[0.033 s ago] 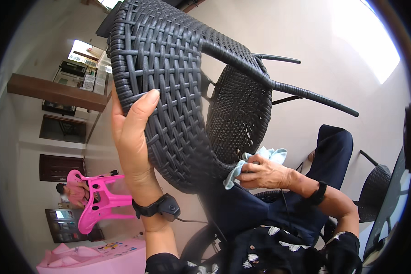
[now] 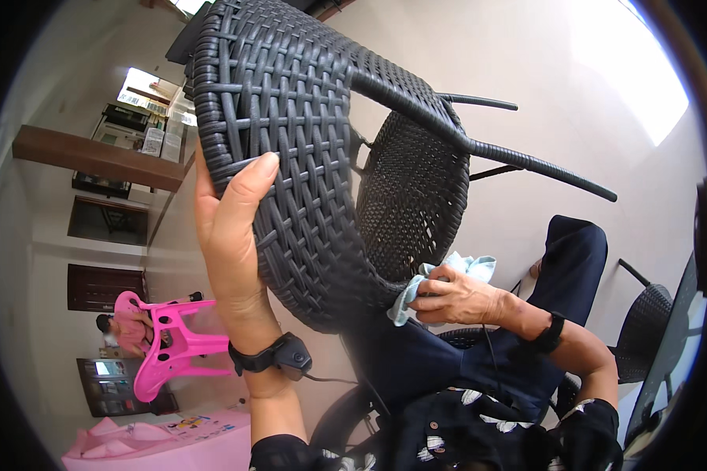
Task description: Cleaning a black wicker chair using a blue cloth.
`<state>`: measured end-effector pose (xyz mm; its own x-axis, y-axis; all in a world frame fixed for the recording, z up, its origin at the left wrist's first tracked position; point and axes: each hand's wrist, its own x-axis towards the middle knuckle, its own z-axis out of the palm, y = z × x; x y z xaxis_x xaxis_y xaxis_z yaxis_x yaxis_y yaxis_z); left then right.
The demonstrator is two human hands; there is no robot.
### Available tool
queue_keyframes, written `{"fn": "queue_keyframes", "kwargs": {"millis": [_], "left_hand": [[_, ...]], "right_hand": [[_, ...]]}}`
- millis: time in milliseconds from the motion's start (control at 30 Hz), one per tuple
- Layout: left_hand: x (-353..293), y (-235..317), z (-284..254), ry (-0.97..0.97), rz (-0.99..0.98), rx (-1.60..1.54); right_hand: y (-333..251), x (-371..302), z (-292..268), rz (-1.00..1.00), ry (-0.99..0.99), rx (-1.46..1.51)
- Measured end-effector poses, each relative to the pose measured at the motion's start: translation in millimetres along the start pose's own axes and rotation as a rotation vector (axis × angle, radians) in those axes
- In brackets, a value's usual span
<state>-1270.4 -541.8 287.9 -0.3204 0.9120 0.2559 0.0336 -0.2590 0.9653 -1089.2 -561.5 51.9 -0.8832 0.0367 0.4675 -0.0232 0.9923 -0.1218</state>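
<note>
A black woven wicker chair [image 2: 306, 149] is tipped on its side in front of me, its legs pointing right. My left hand [image 2: 236, 220] grips the outer edge of its backrest, thumb on the weave and fingers hidden behind. At the lower end of the backrest, my right hand [image 2: 456, 297] is closed on a light blue cloth [image 2: 473, 268], which is bunched under the fingers and pressed against the chair's rim. The woven seat [image 2: 408, 188] shows beyond the backrest.
A pink plastic chair [image 2: 182, 337] stands at the left, with a person [image 2: 130, 334] behind it. A pink bag [image 2: 157, 443] is at lower left. Another black wicker chair [image 2: 644, 330] sits at right beside a dark tabletop edge [image 2: 672, 345]. A cable hangs from my left wristband.
The chair and my left hand have shifted very slightly to the right. My right hand stays at the same spot with the cloth.
</note>
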Motion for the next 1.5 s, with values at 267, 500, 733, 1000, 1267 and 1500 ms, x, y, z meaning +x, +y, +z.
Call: {"fn": "queue_keyframes", "kwargs": {"millis": [267, 500, 733, 1000, 1267, 1500], "left_hand": [[-6.7, 4.8, 12.3, 0.028, 0.010, -0.039], [-13.8, 6.3, 9.9, 0.063, 0.047, 0.108], [-11.2, 1.9, 10.4, 0.095, 0.072, 0.016], [-9.5, -8.7, -1.2, 0.175, 0.060, 0.083], [-12.1, -12.2, 5.6, 0.250, 0.073, 0.105], [-16.5, -3.7, 15.0, 0.385, -0.027, 0.097]], "right_hand": [[33.7, 1.3, -73.4, 0.349, 0.292, 0.106], [83.2, 81.3, -137.0, 0.463, 1.003, 0.018], [109.0, 104.9, -109.3, 0.606, 0.824, 0.077], [114.4, 19.8, -64.0, 0.975, 0.679, 0.300], [118.6, -0.2, -65.3, 0.952, 0.481, 0.583], [49.8, -8.4, -41.3, 0.829, 0.401, 0.417]]}}
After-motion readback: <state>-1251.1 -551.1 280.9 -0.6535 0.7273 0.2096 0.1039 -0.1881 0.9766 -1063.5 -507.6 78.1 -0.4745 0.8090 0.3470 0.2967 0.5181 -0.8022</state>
